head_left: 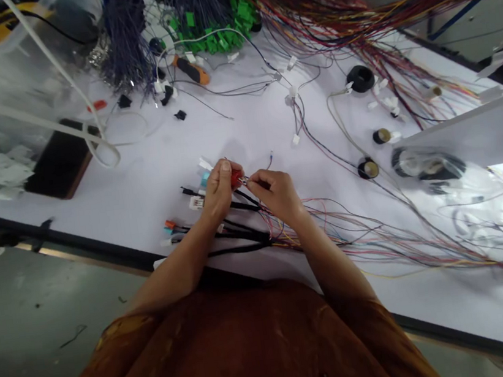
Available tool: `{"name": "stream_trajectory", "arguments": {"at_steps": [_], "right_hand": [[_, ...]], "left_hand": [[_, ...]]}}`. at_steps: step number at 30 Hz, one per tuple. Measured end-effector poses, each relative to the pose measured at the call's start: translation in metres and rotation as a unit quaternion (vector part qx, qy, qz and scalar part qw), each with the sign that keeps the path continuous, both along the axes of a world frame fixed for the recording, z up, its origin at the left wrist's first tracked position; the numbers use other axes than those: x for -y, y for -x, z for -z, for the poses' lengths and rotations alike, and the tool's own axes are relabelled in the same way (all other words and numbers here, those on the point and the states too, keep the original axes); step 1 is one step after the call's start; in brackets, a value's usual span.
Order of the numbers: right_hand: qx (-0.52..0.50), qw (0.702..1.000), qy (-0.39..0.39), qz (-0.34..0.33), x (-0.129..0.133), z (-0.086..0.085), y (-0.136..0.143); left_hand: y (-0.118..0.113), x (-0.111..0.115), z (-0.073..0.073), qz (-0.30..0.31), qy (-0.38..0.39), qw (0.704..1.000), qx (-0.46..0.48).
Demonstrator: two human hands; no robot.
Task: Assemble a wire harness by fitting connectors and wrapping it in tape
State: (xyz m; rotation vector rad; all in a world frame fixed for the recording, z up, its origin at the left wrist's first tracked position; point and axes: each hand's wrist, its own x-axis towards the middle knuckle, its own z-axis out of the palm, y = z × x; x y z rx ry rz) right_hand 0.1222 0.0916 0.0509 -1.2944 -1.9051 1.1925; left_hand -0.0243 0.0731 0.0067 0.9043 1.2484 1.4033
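Note:
My left hand (220,189) is closed around a small red connector (236,179), whose right side shows past the fingers. Close beside it, my right hand (276,190) pinches a thin wire end with a shiny metal tip, touching or nearly touching the connector's right side. Under both hands runs a wire harness (248,236) with black sleeving, its loose wires spreading to the right. White, blue and orange connectors end its branches on the left, among them a white connector (196,202). One wire with a blue tip (270,159) sticks up behind my right hand.
Green connectors (225,38) on dark wires lie piled at the back, near an orange-and-black tool (192,70). Several tape rolls, one a black roll (360,79), sit to the right. A dark block (62,161) and a white cord (103,152) are at left.

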Motion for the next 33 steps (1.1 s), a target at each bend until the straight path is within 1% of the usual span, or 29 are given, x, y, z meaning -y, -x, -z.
{"name": "stream_trajectory", "arguments": {"at_steps": [5, 7, 11, 13, 15, 17, 19, 21, 22, 24, 25, 27, 29, 31, 33], "right_hand": [[0.0, 1.0, -0.022, 0.012, 0.003, 0.002, 0.006], [0.013, 0.999, -0.036, 0.016, 0.003, 0.004, 0.007], [0.01, 0.999, -0.051, 0.016, 0.006, 0.007, 0.006], [0.017, 0.998, -0.059, 0.019, 0.008, 0.009, 0.006], [0.02, 0.998, -0.057, 0.021, 0.011, 0.01, 0.003], [0.002, 0.999, -0.041, 0.023, 0.011, 0.009, -0.004], [-0.013, 0.999, -0.031, 0.042, 0.009, 0.007, -0.018], [0.001, 0.998, -0.015, 0.058, 0.006, 0.006, -0.038], [0.018, 0.998, -0.001, 0.055, 0.005, 0.006, -0.049], [0.059, 0.997, 0.036, 0.017, 0.006, 0.007, -0.068], [0.08, 0.996, 0.049, -0.007, 0.008, 0.008, -0.076], [0.123, 0.99, 0.052, -0.041, 0.015, 0.008, -0.086], [0.16, 0.985, 0.038, -0.048, 0.024, 0.006, -0.091], [0.177, 0.983, 0.005, -0.04, 0.033, 0.002, -0.092], [0.179, 0.983, -0.022, -0.03, 0.038, -0.002, -0.092]], "left_hand": [[-0.003, 0.0, -0.002, 0.005, -0.051, 0.996, -0.073], [-0.004, 0.001, -0.003, 0.007, -0.058, 0.995, -0.082], [-0.006, 0.001, -0.007, -0.002, -0.029, 0.998, -0.057], [-0.007, 0.002, -0.01, -0.002, -0.037, 0.998, -0.06], [-0.007, 0.002, -0.011, 0.011, -0.051, 0.996, -0.071], [-0.007, 0.002, -0.01, 0.022, -0.059, 0.996, -0.061], [-0.006, 0.001, -0.008, 0.034, -0.059, 0.998, -0.014], [-0.003, 0.0, -0.007, 0.064, -0.037, 0.996, 0.047], [-0.001, 0.0, -0.006, 0.087, -0.017, 0.994, 0.071], [0.003, 0.0, -0.006, 0.142, 0.029, 0.985, 0.09], [0.005, 0.0, -0.007, 0.173, 0.043, 0.98, 0.085], [0.01, 0.001, -0.006, 0.234, 0.043, 0.97, 0.057], [0.013, 0.001, -0.006, 0.28, 0.031, 0.959, 0.019], [0.014, 0.001, -0.004, 0.301, 0.027, 0.953, -0.009], [0.014, 0.001, -0.003, 0.237, 0.021, 0.971, -0.012]]}}
